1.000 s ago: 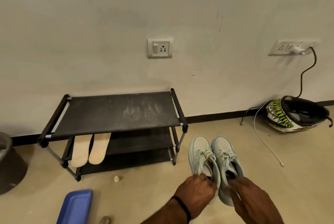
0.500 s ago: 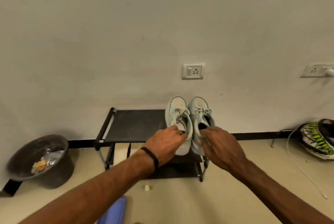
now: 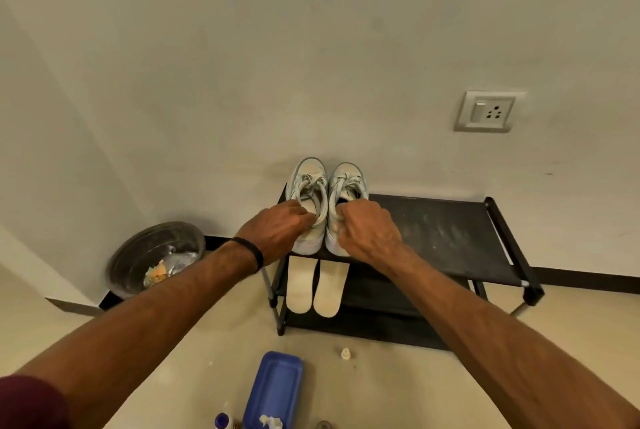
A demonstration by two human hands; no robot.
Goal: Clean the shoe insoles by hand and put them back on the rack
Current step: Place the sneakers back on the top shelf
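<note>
Two bare hands reaching forward over a black shoe rack (image 3: 450,238) set against a pale wall. Left hand (image 3: 277,231), grip curled round the heel opening of the left pale sneaker (image 3: 308,193); right hand (image 3: 367,231), grip curled the same way round the right pale sneaker (image 3: 348,186). Both sneakers side by side, touching, toes toward the wall, at the left end of the rack's top shelf; whether the soles rest fully on the shelf cannot be told. Directly below, on the middle shelf, two cream insoles (image 3: 315,286) lying side by side, their near ends sticking out past the shelf's front edge. On the floor in front, a blue tray (image 3: 277,383) and a small white cap (image 3: 345,354). Left of the rack, a dark bin (image 3: 138,255) holding scraps. On the wall to the right, a socket plate (image 3: 488,112).
</note>
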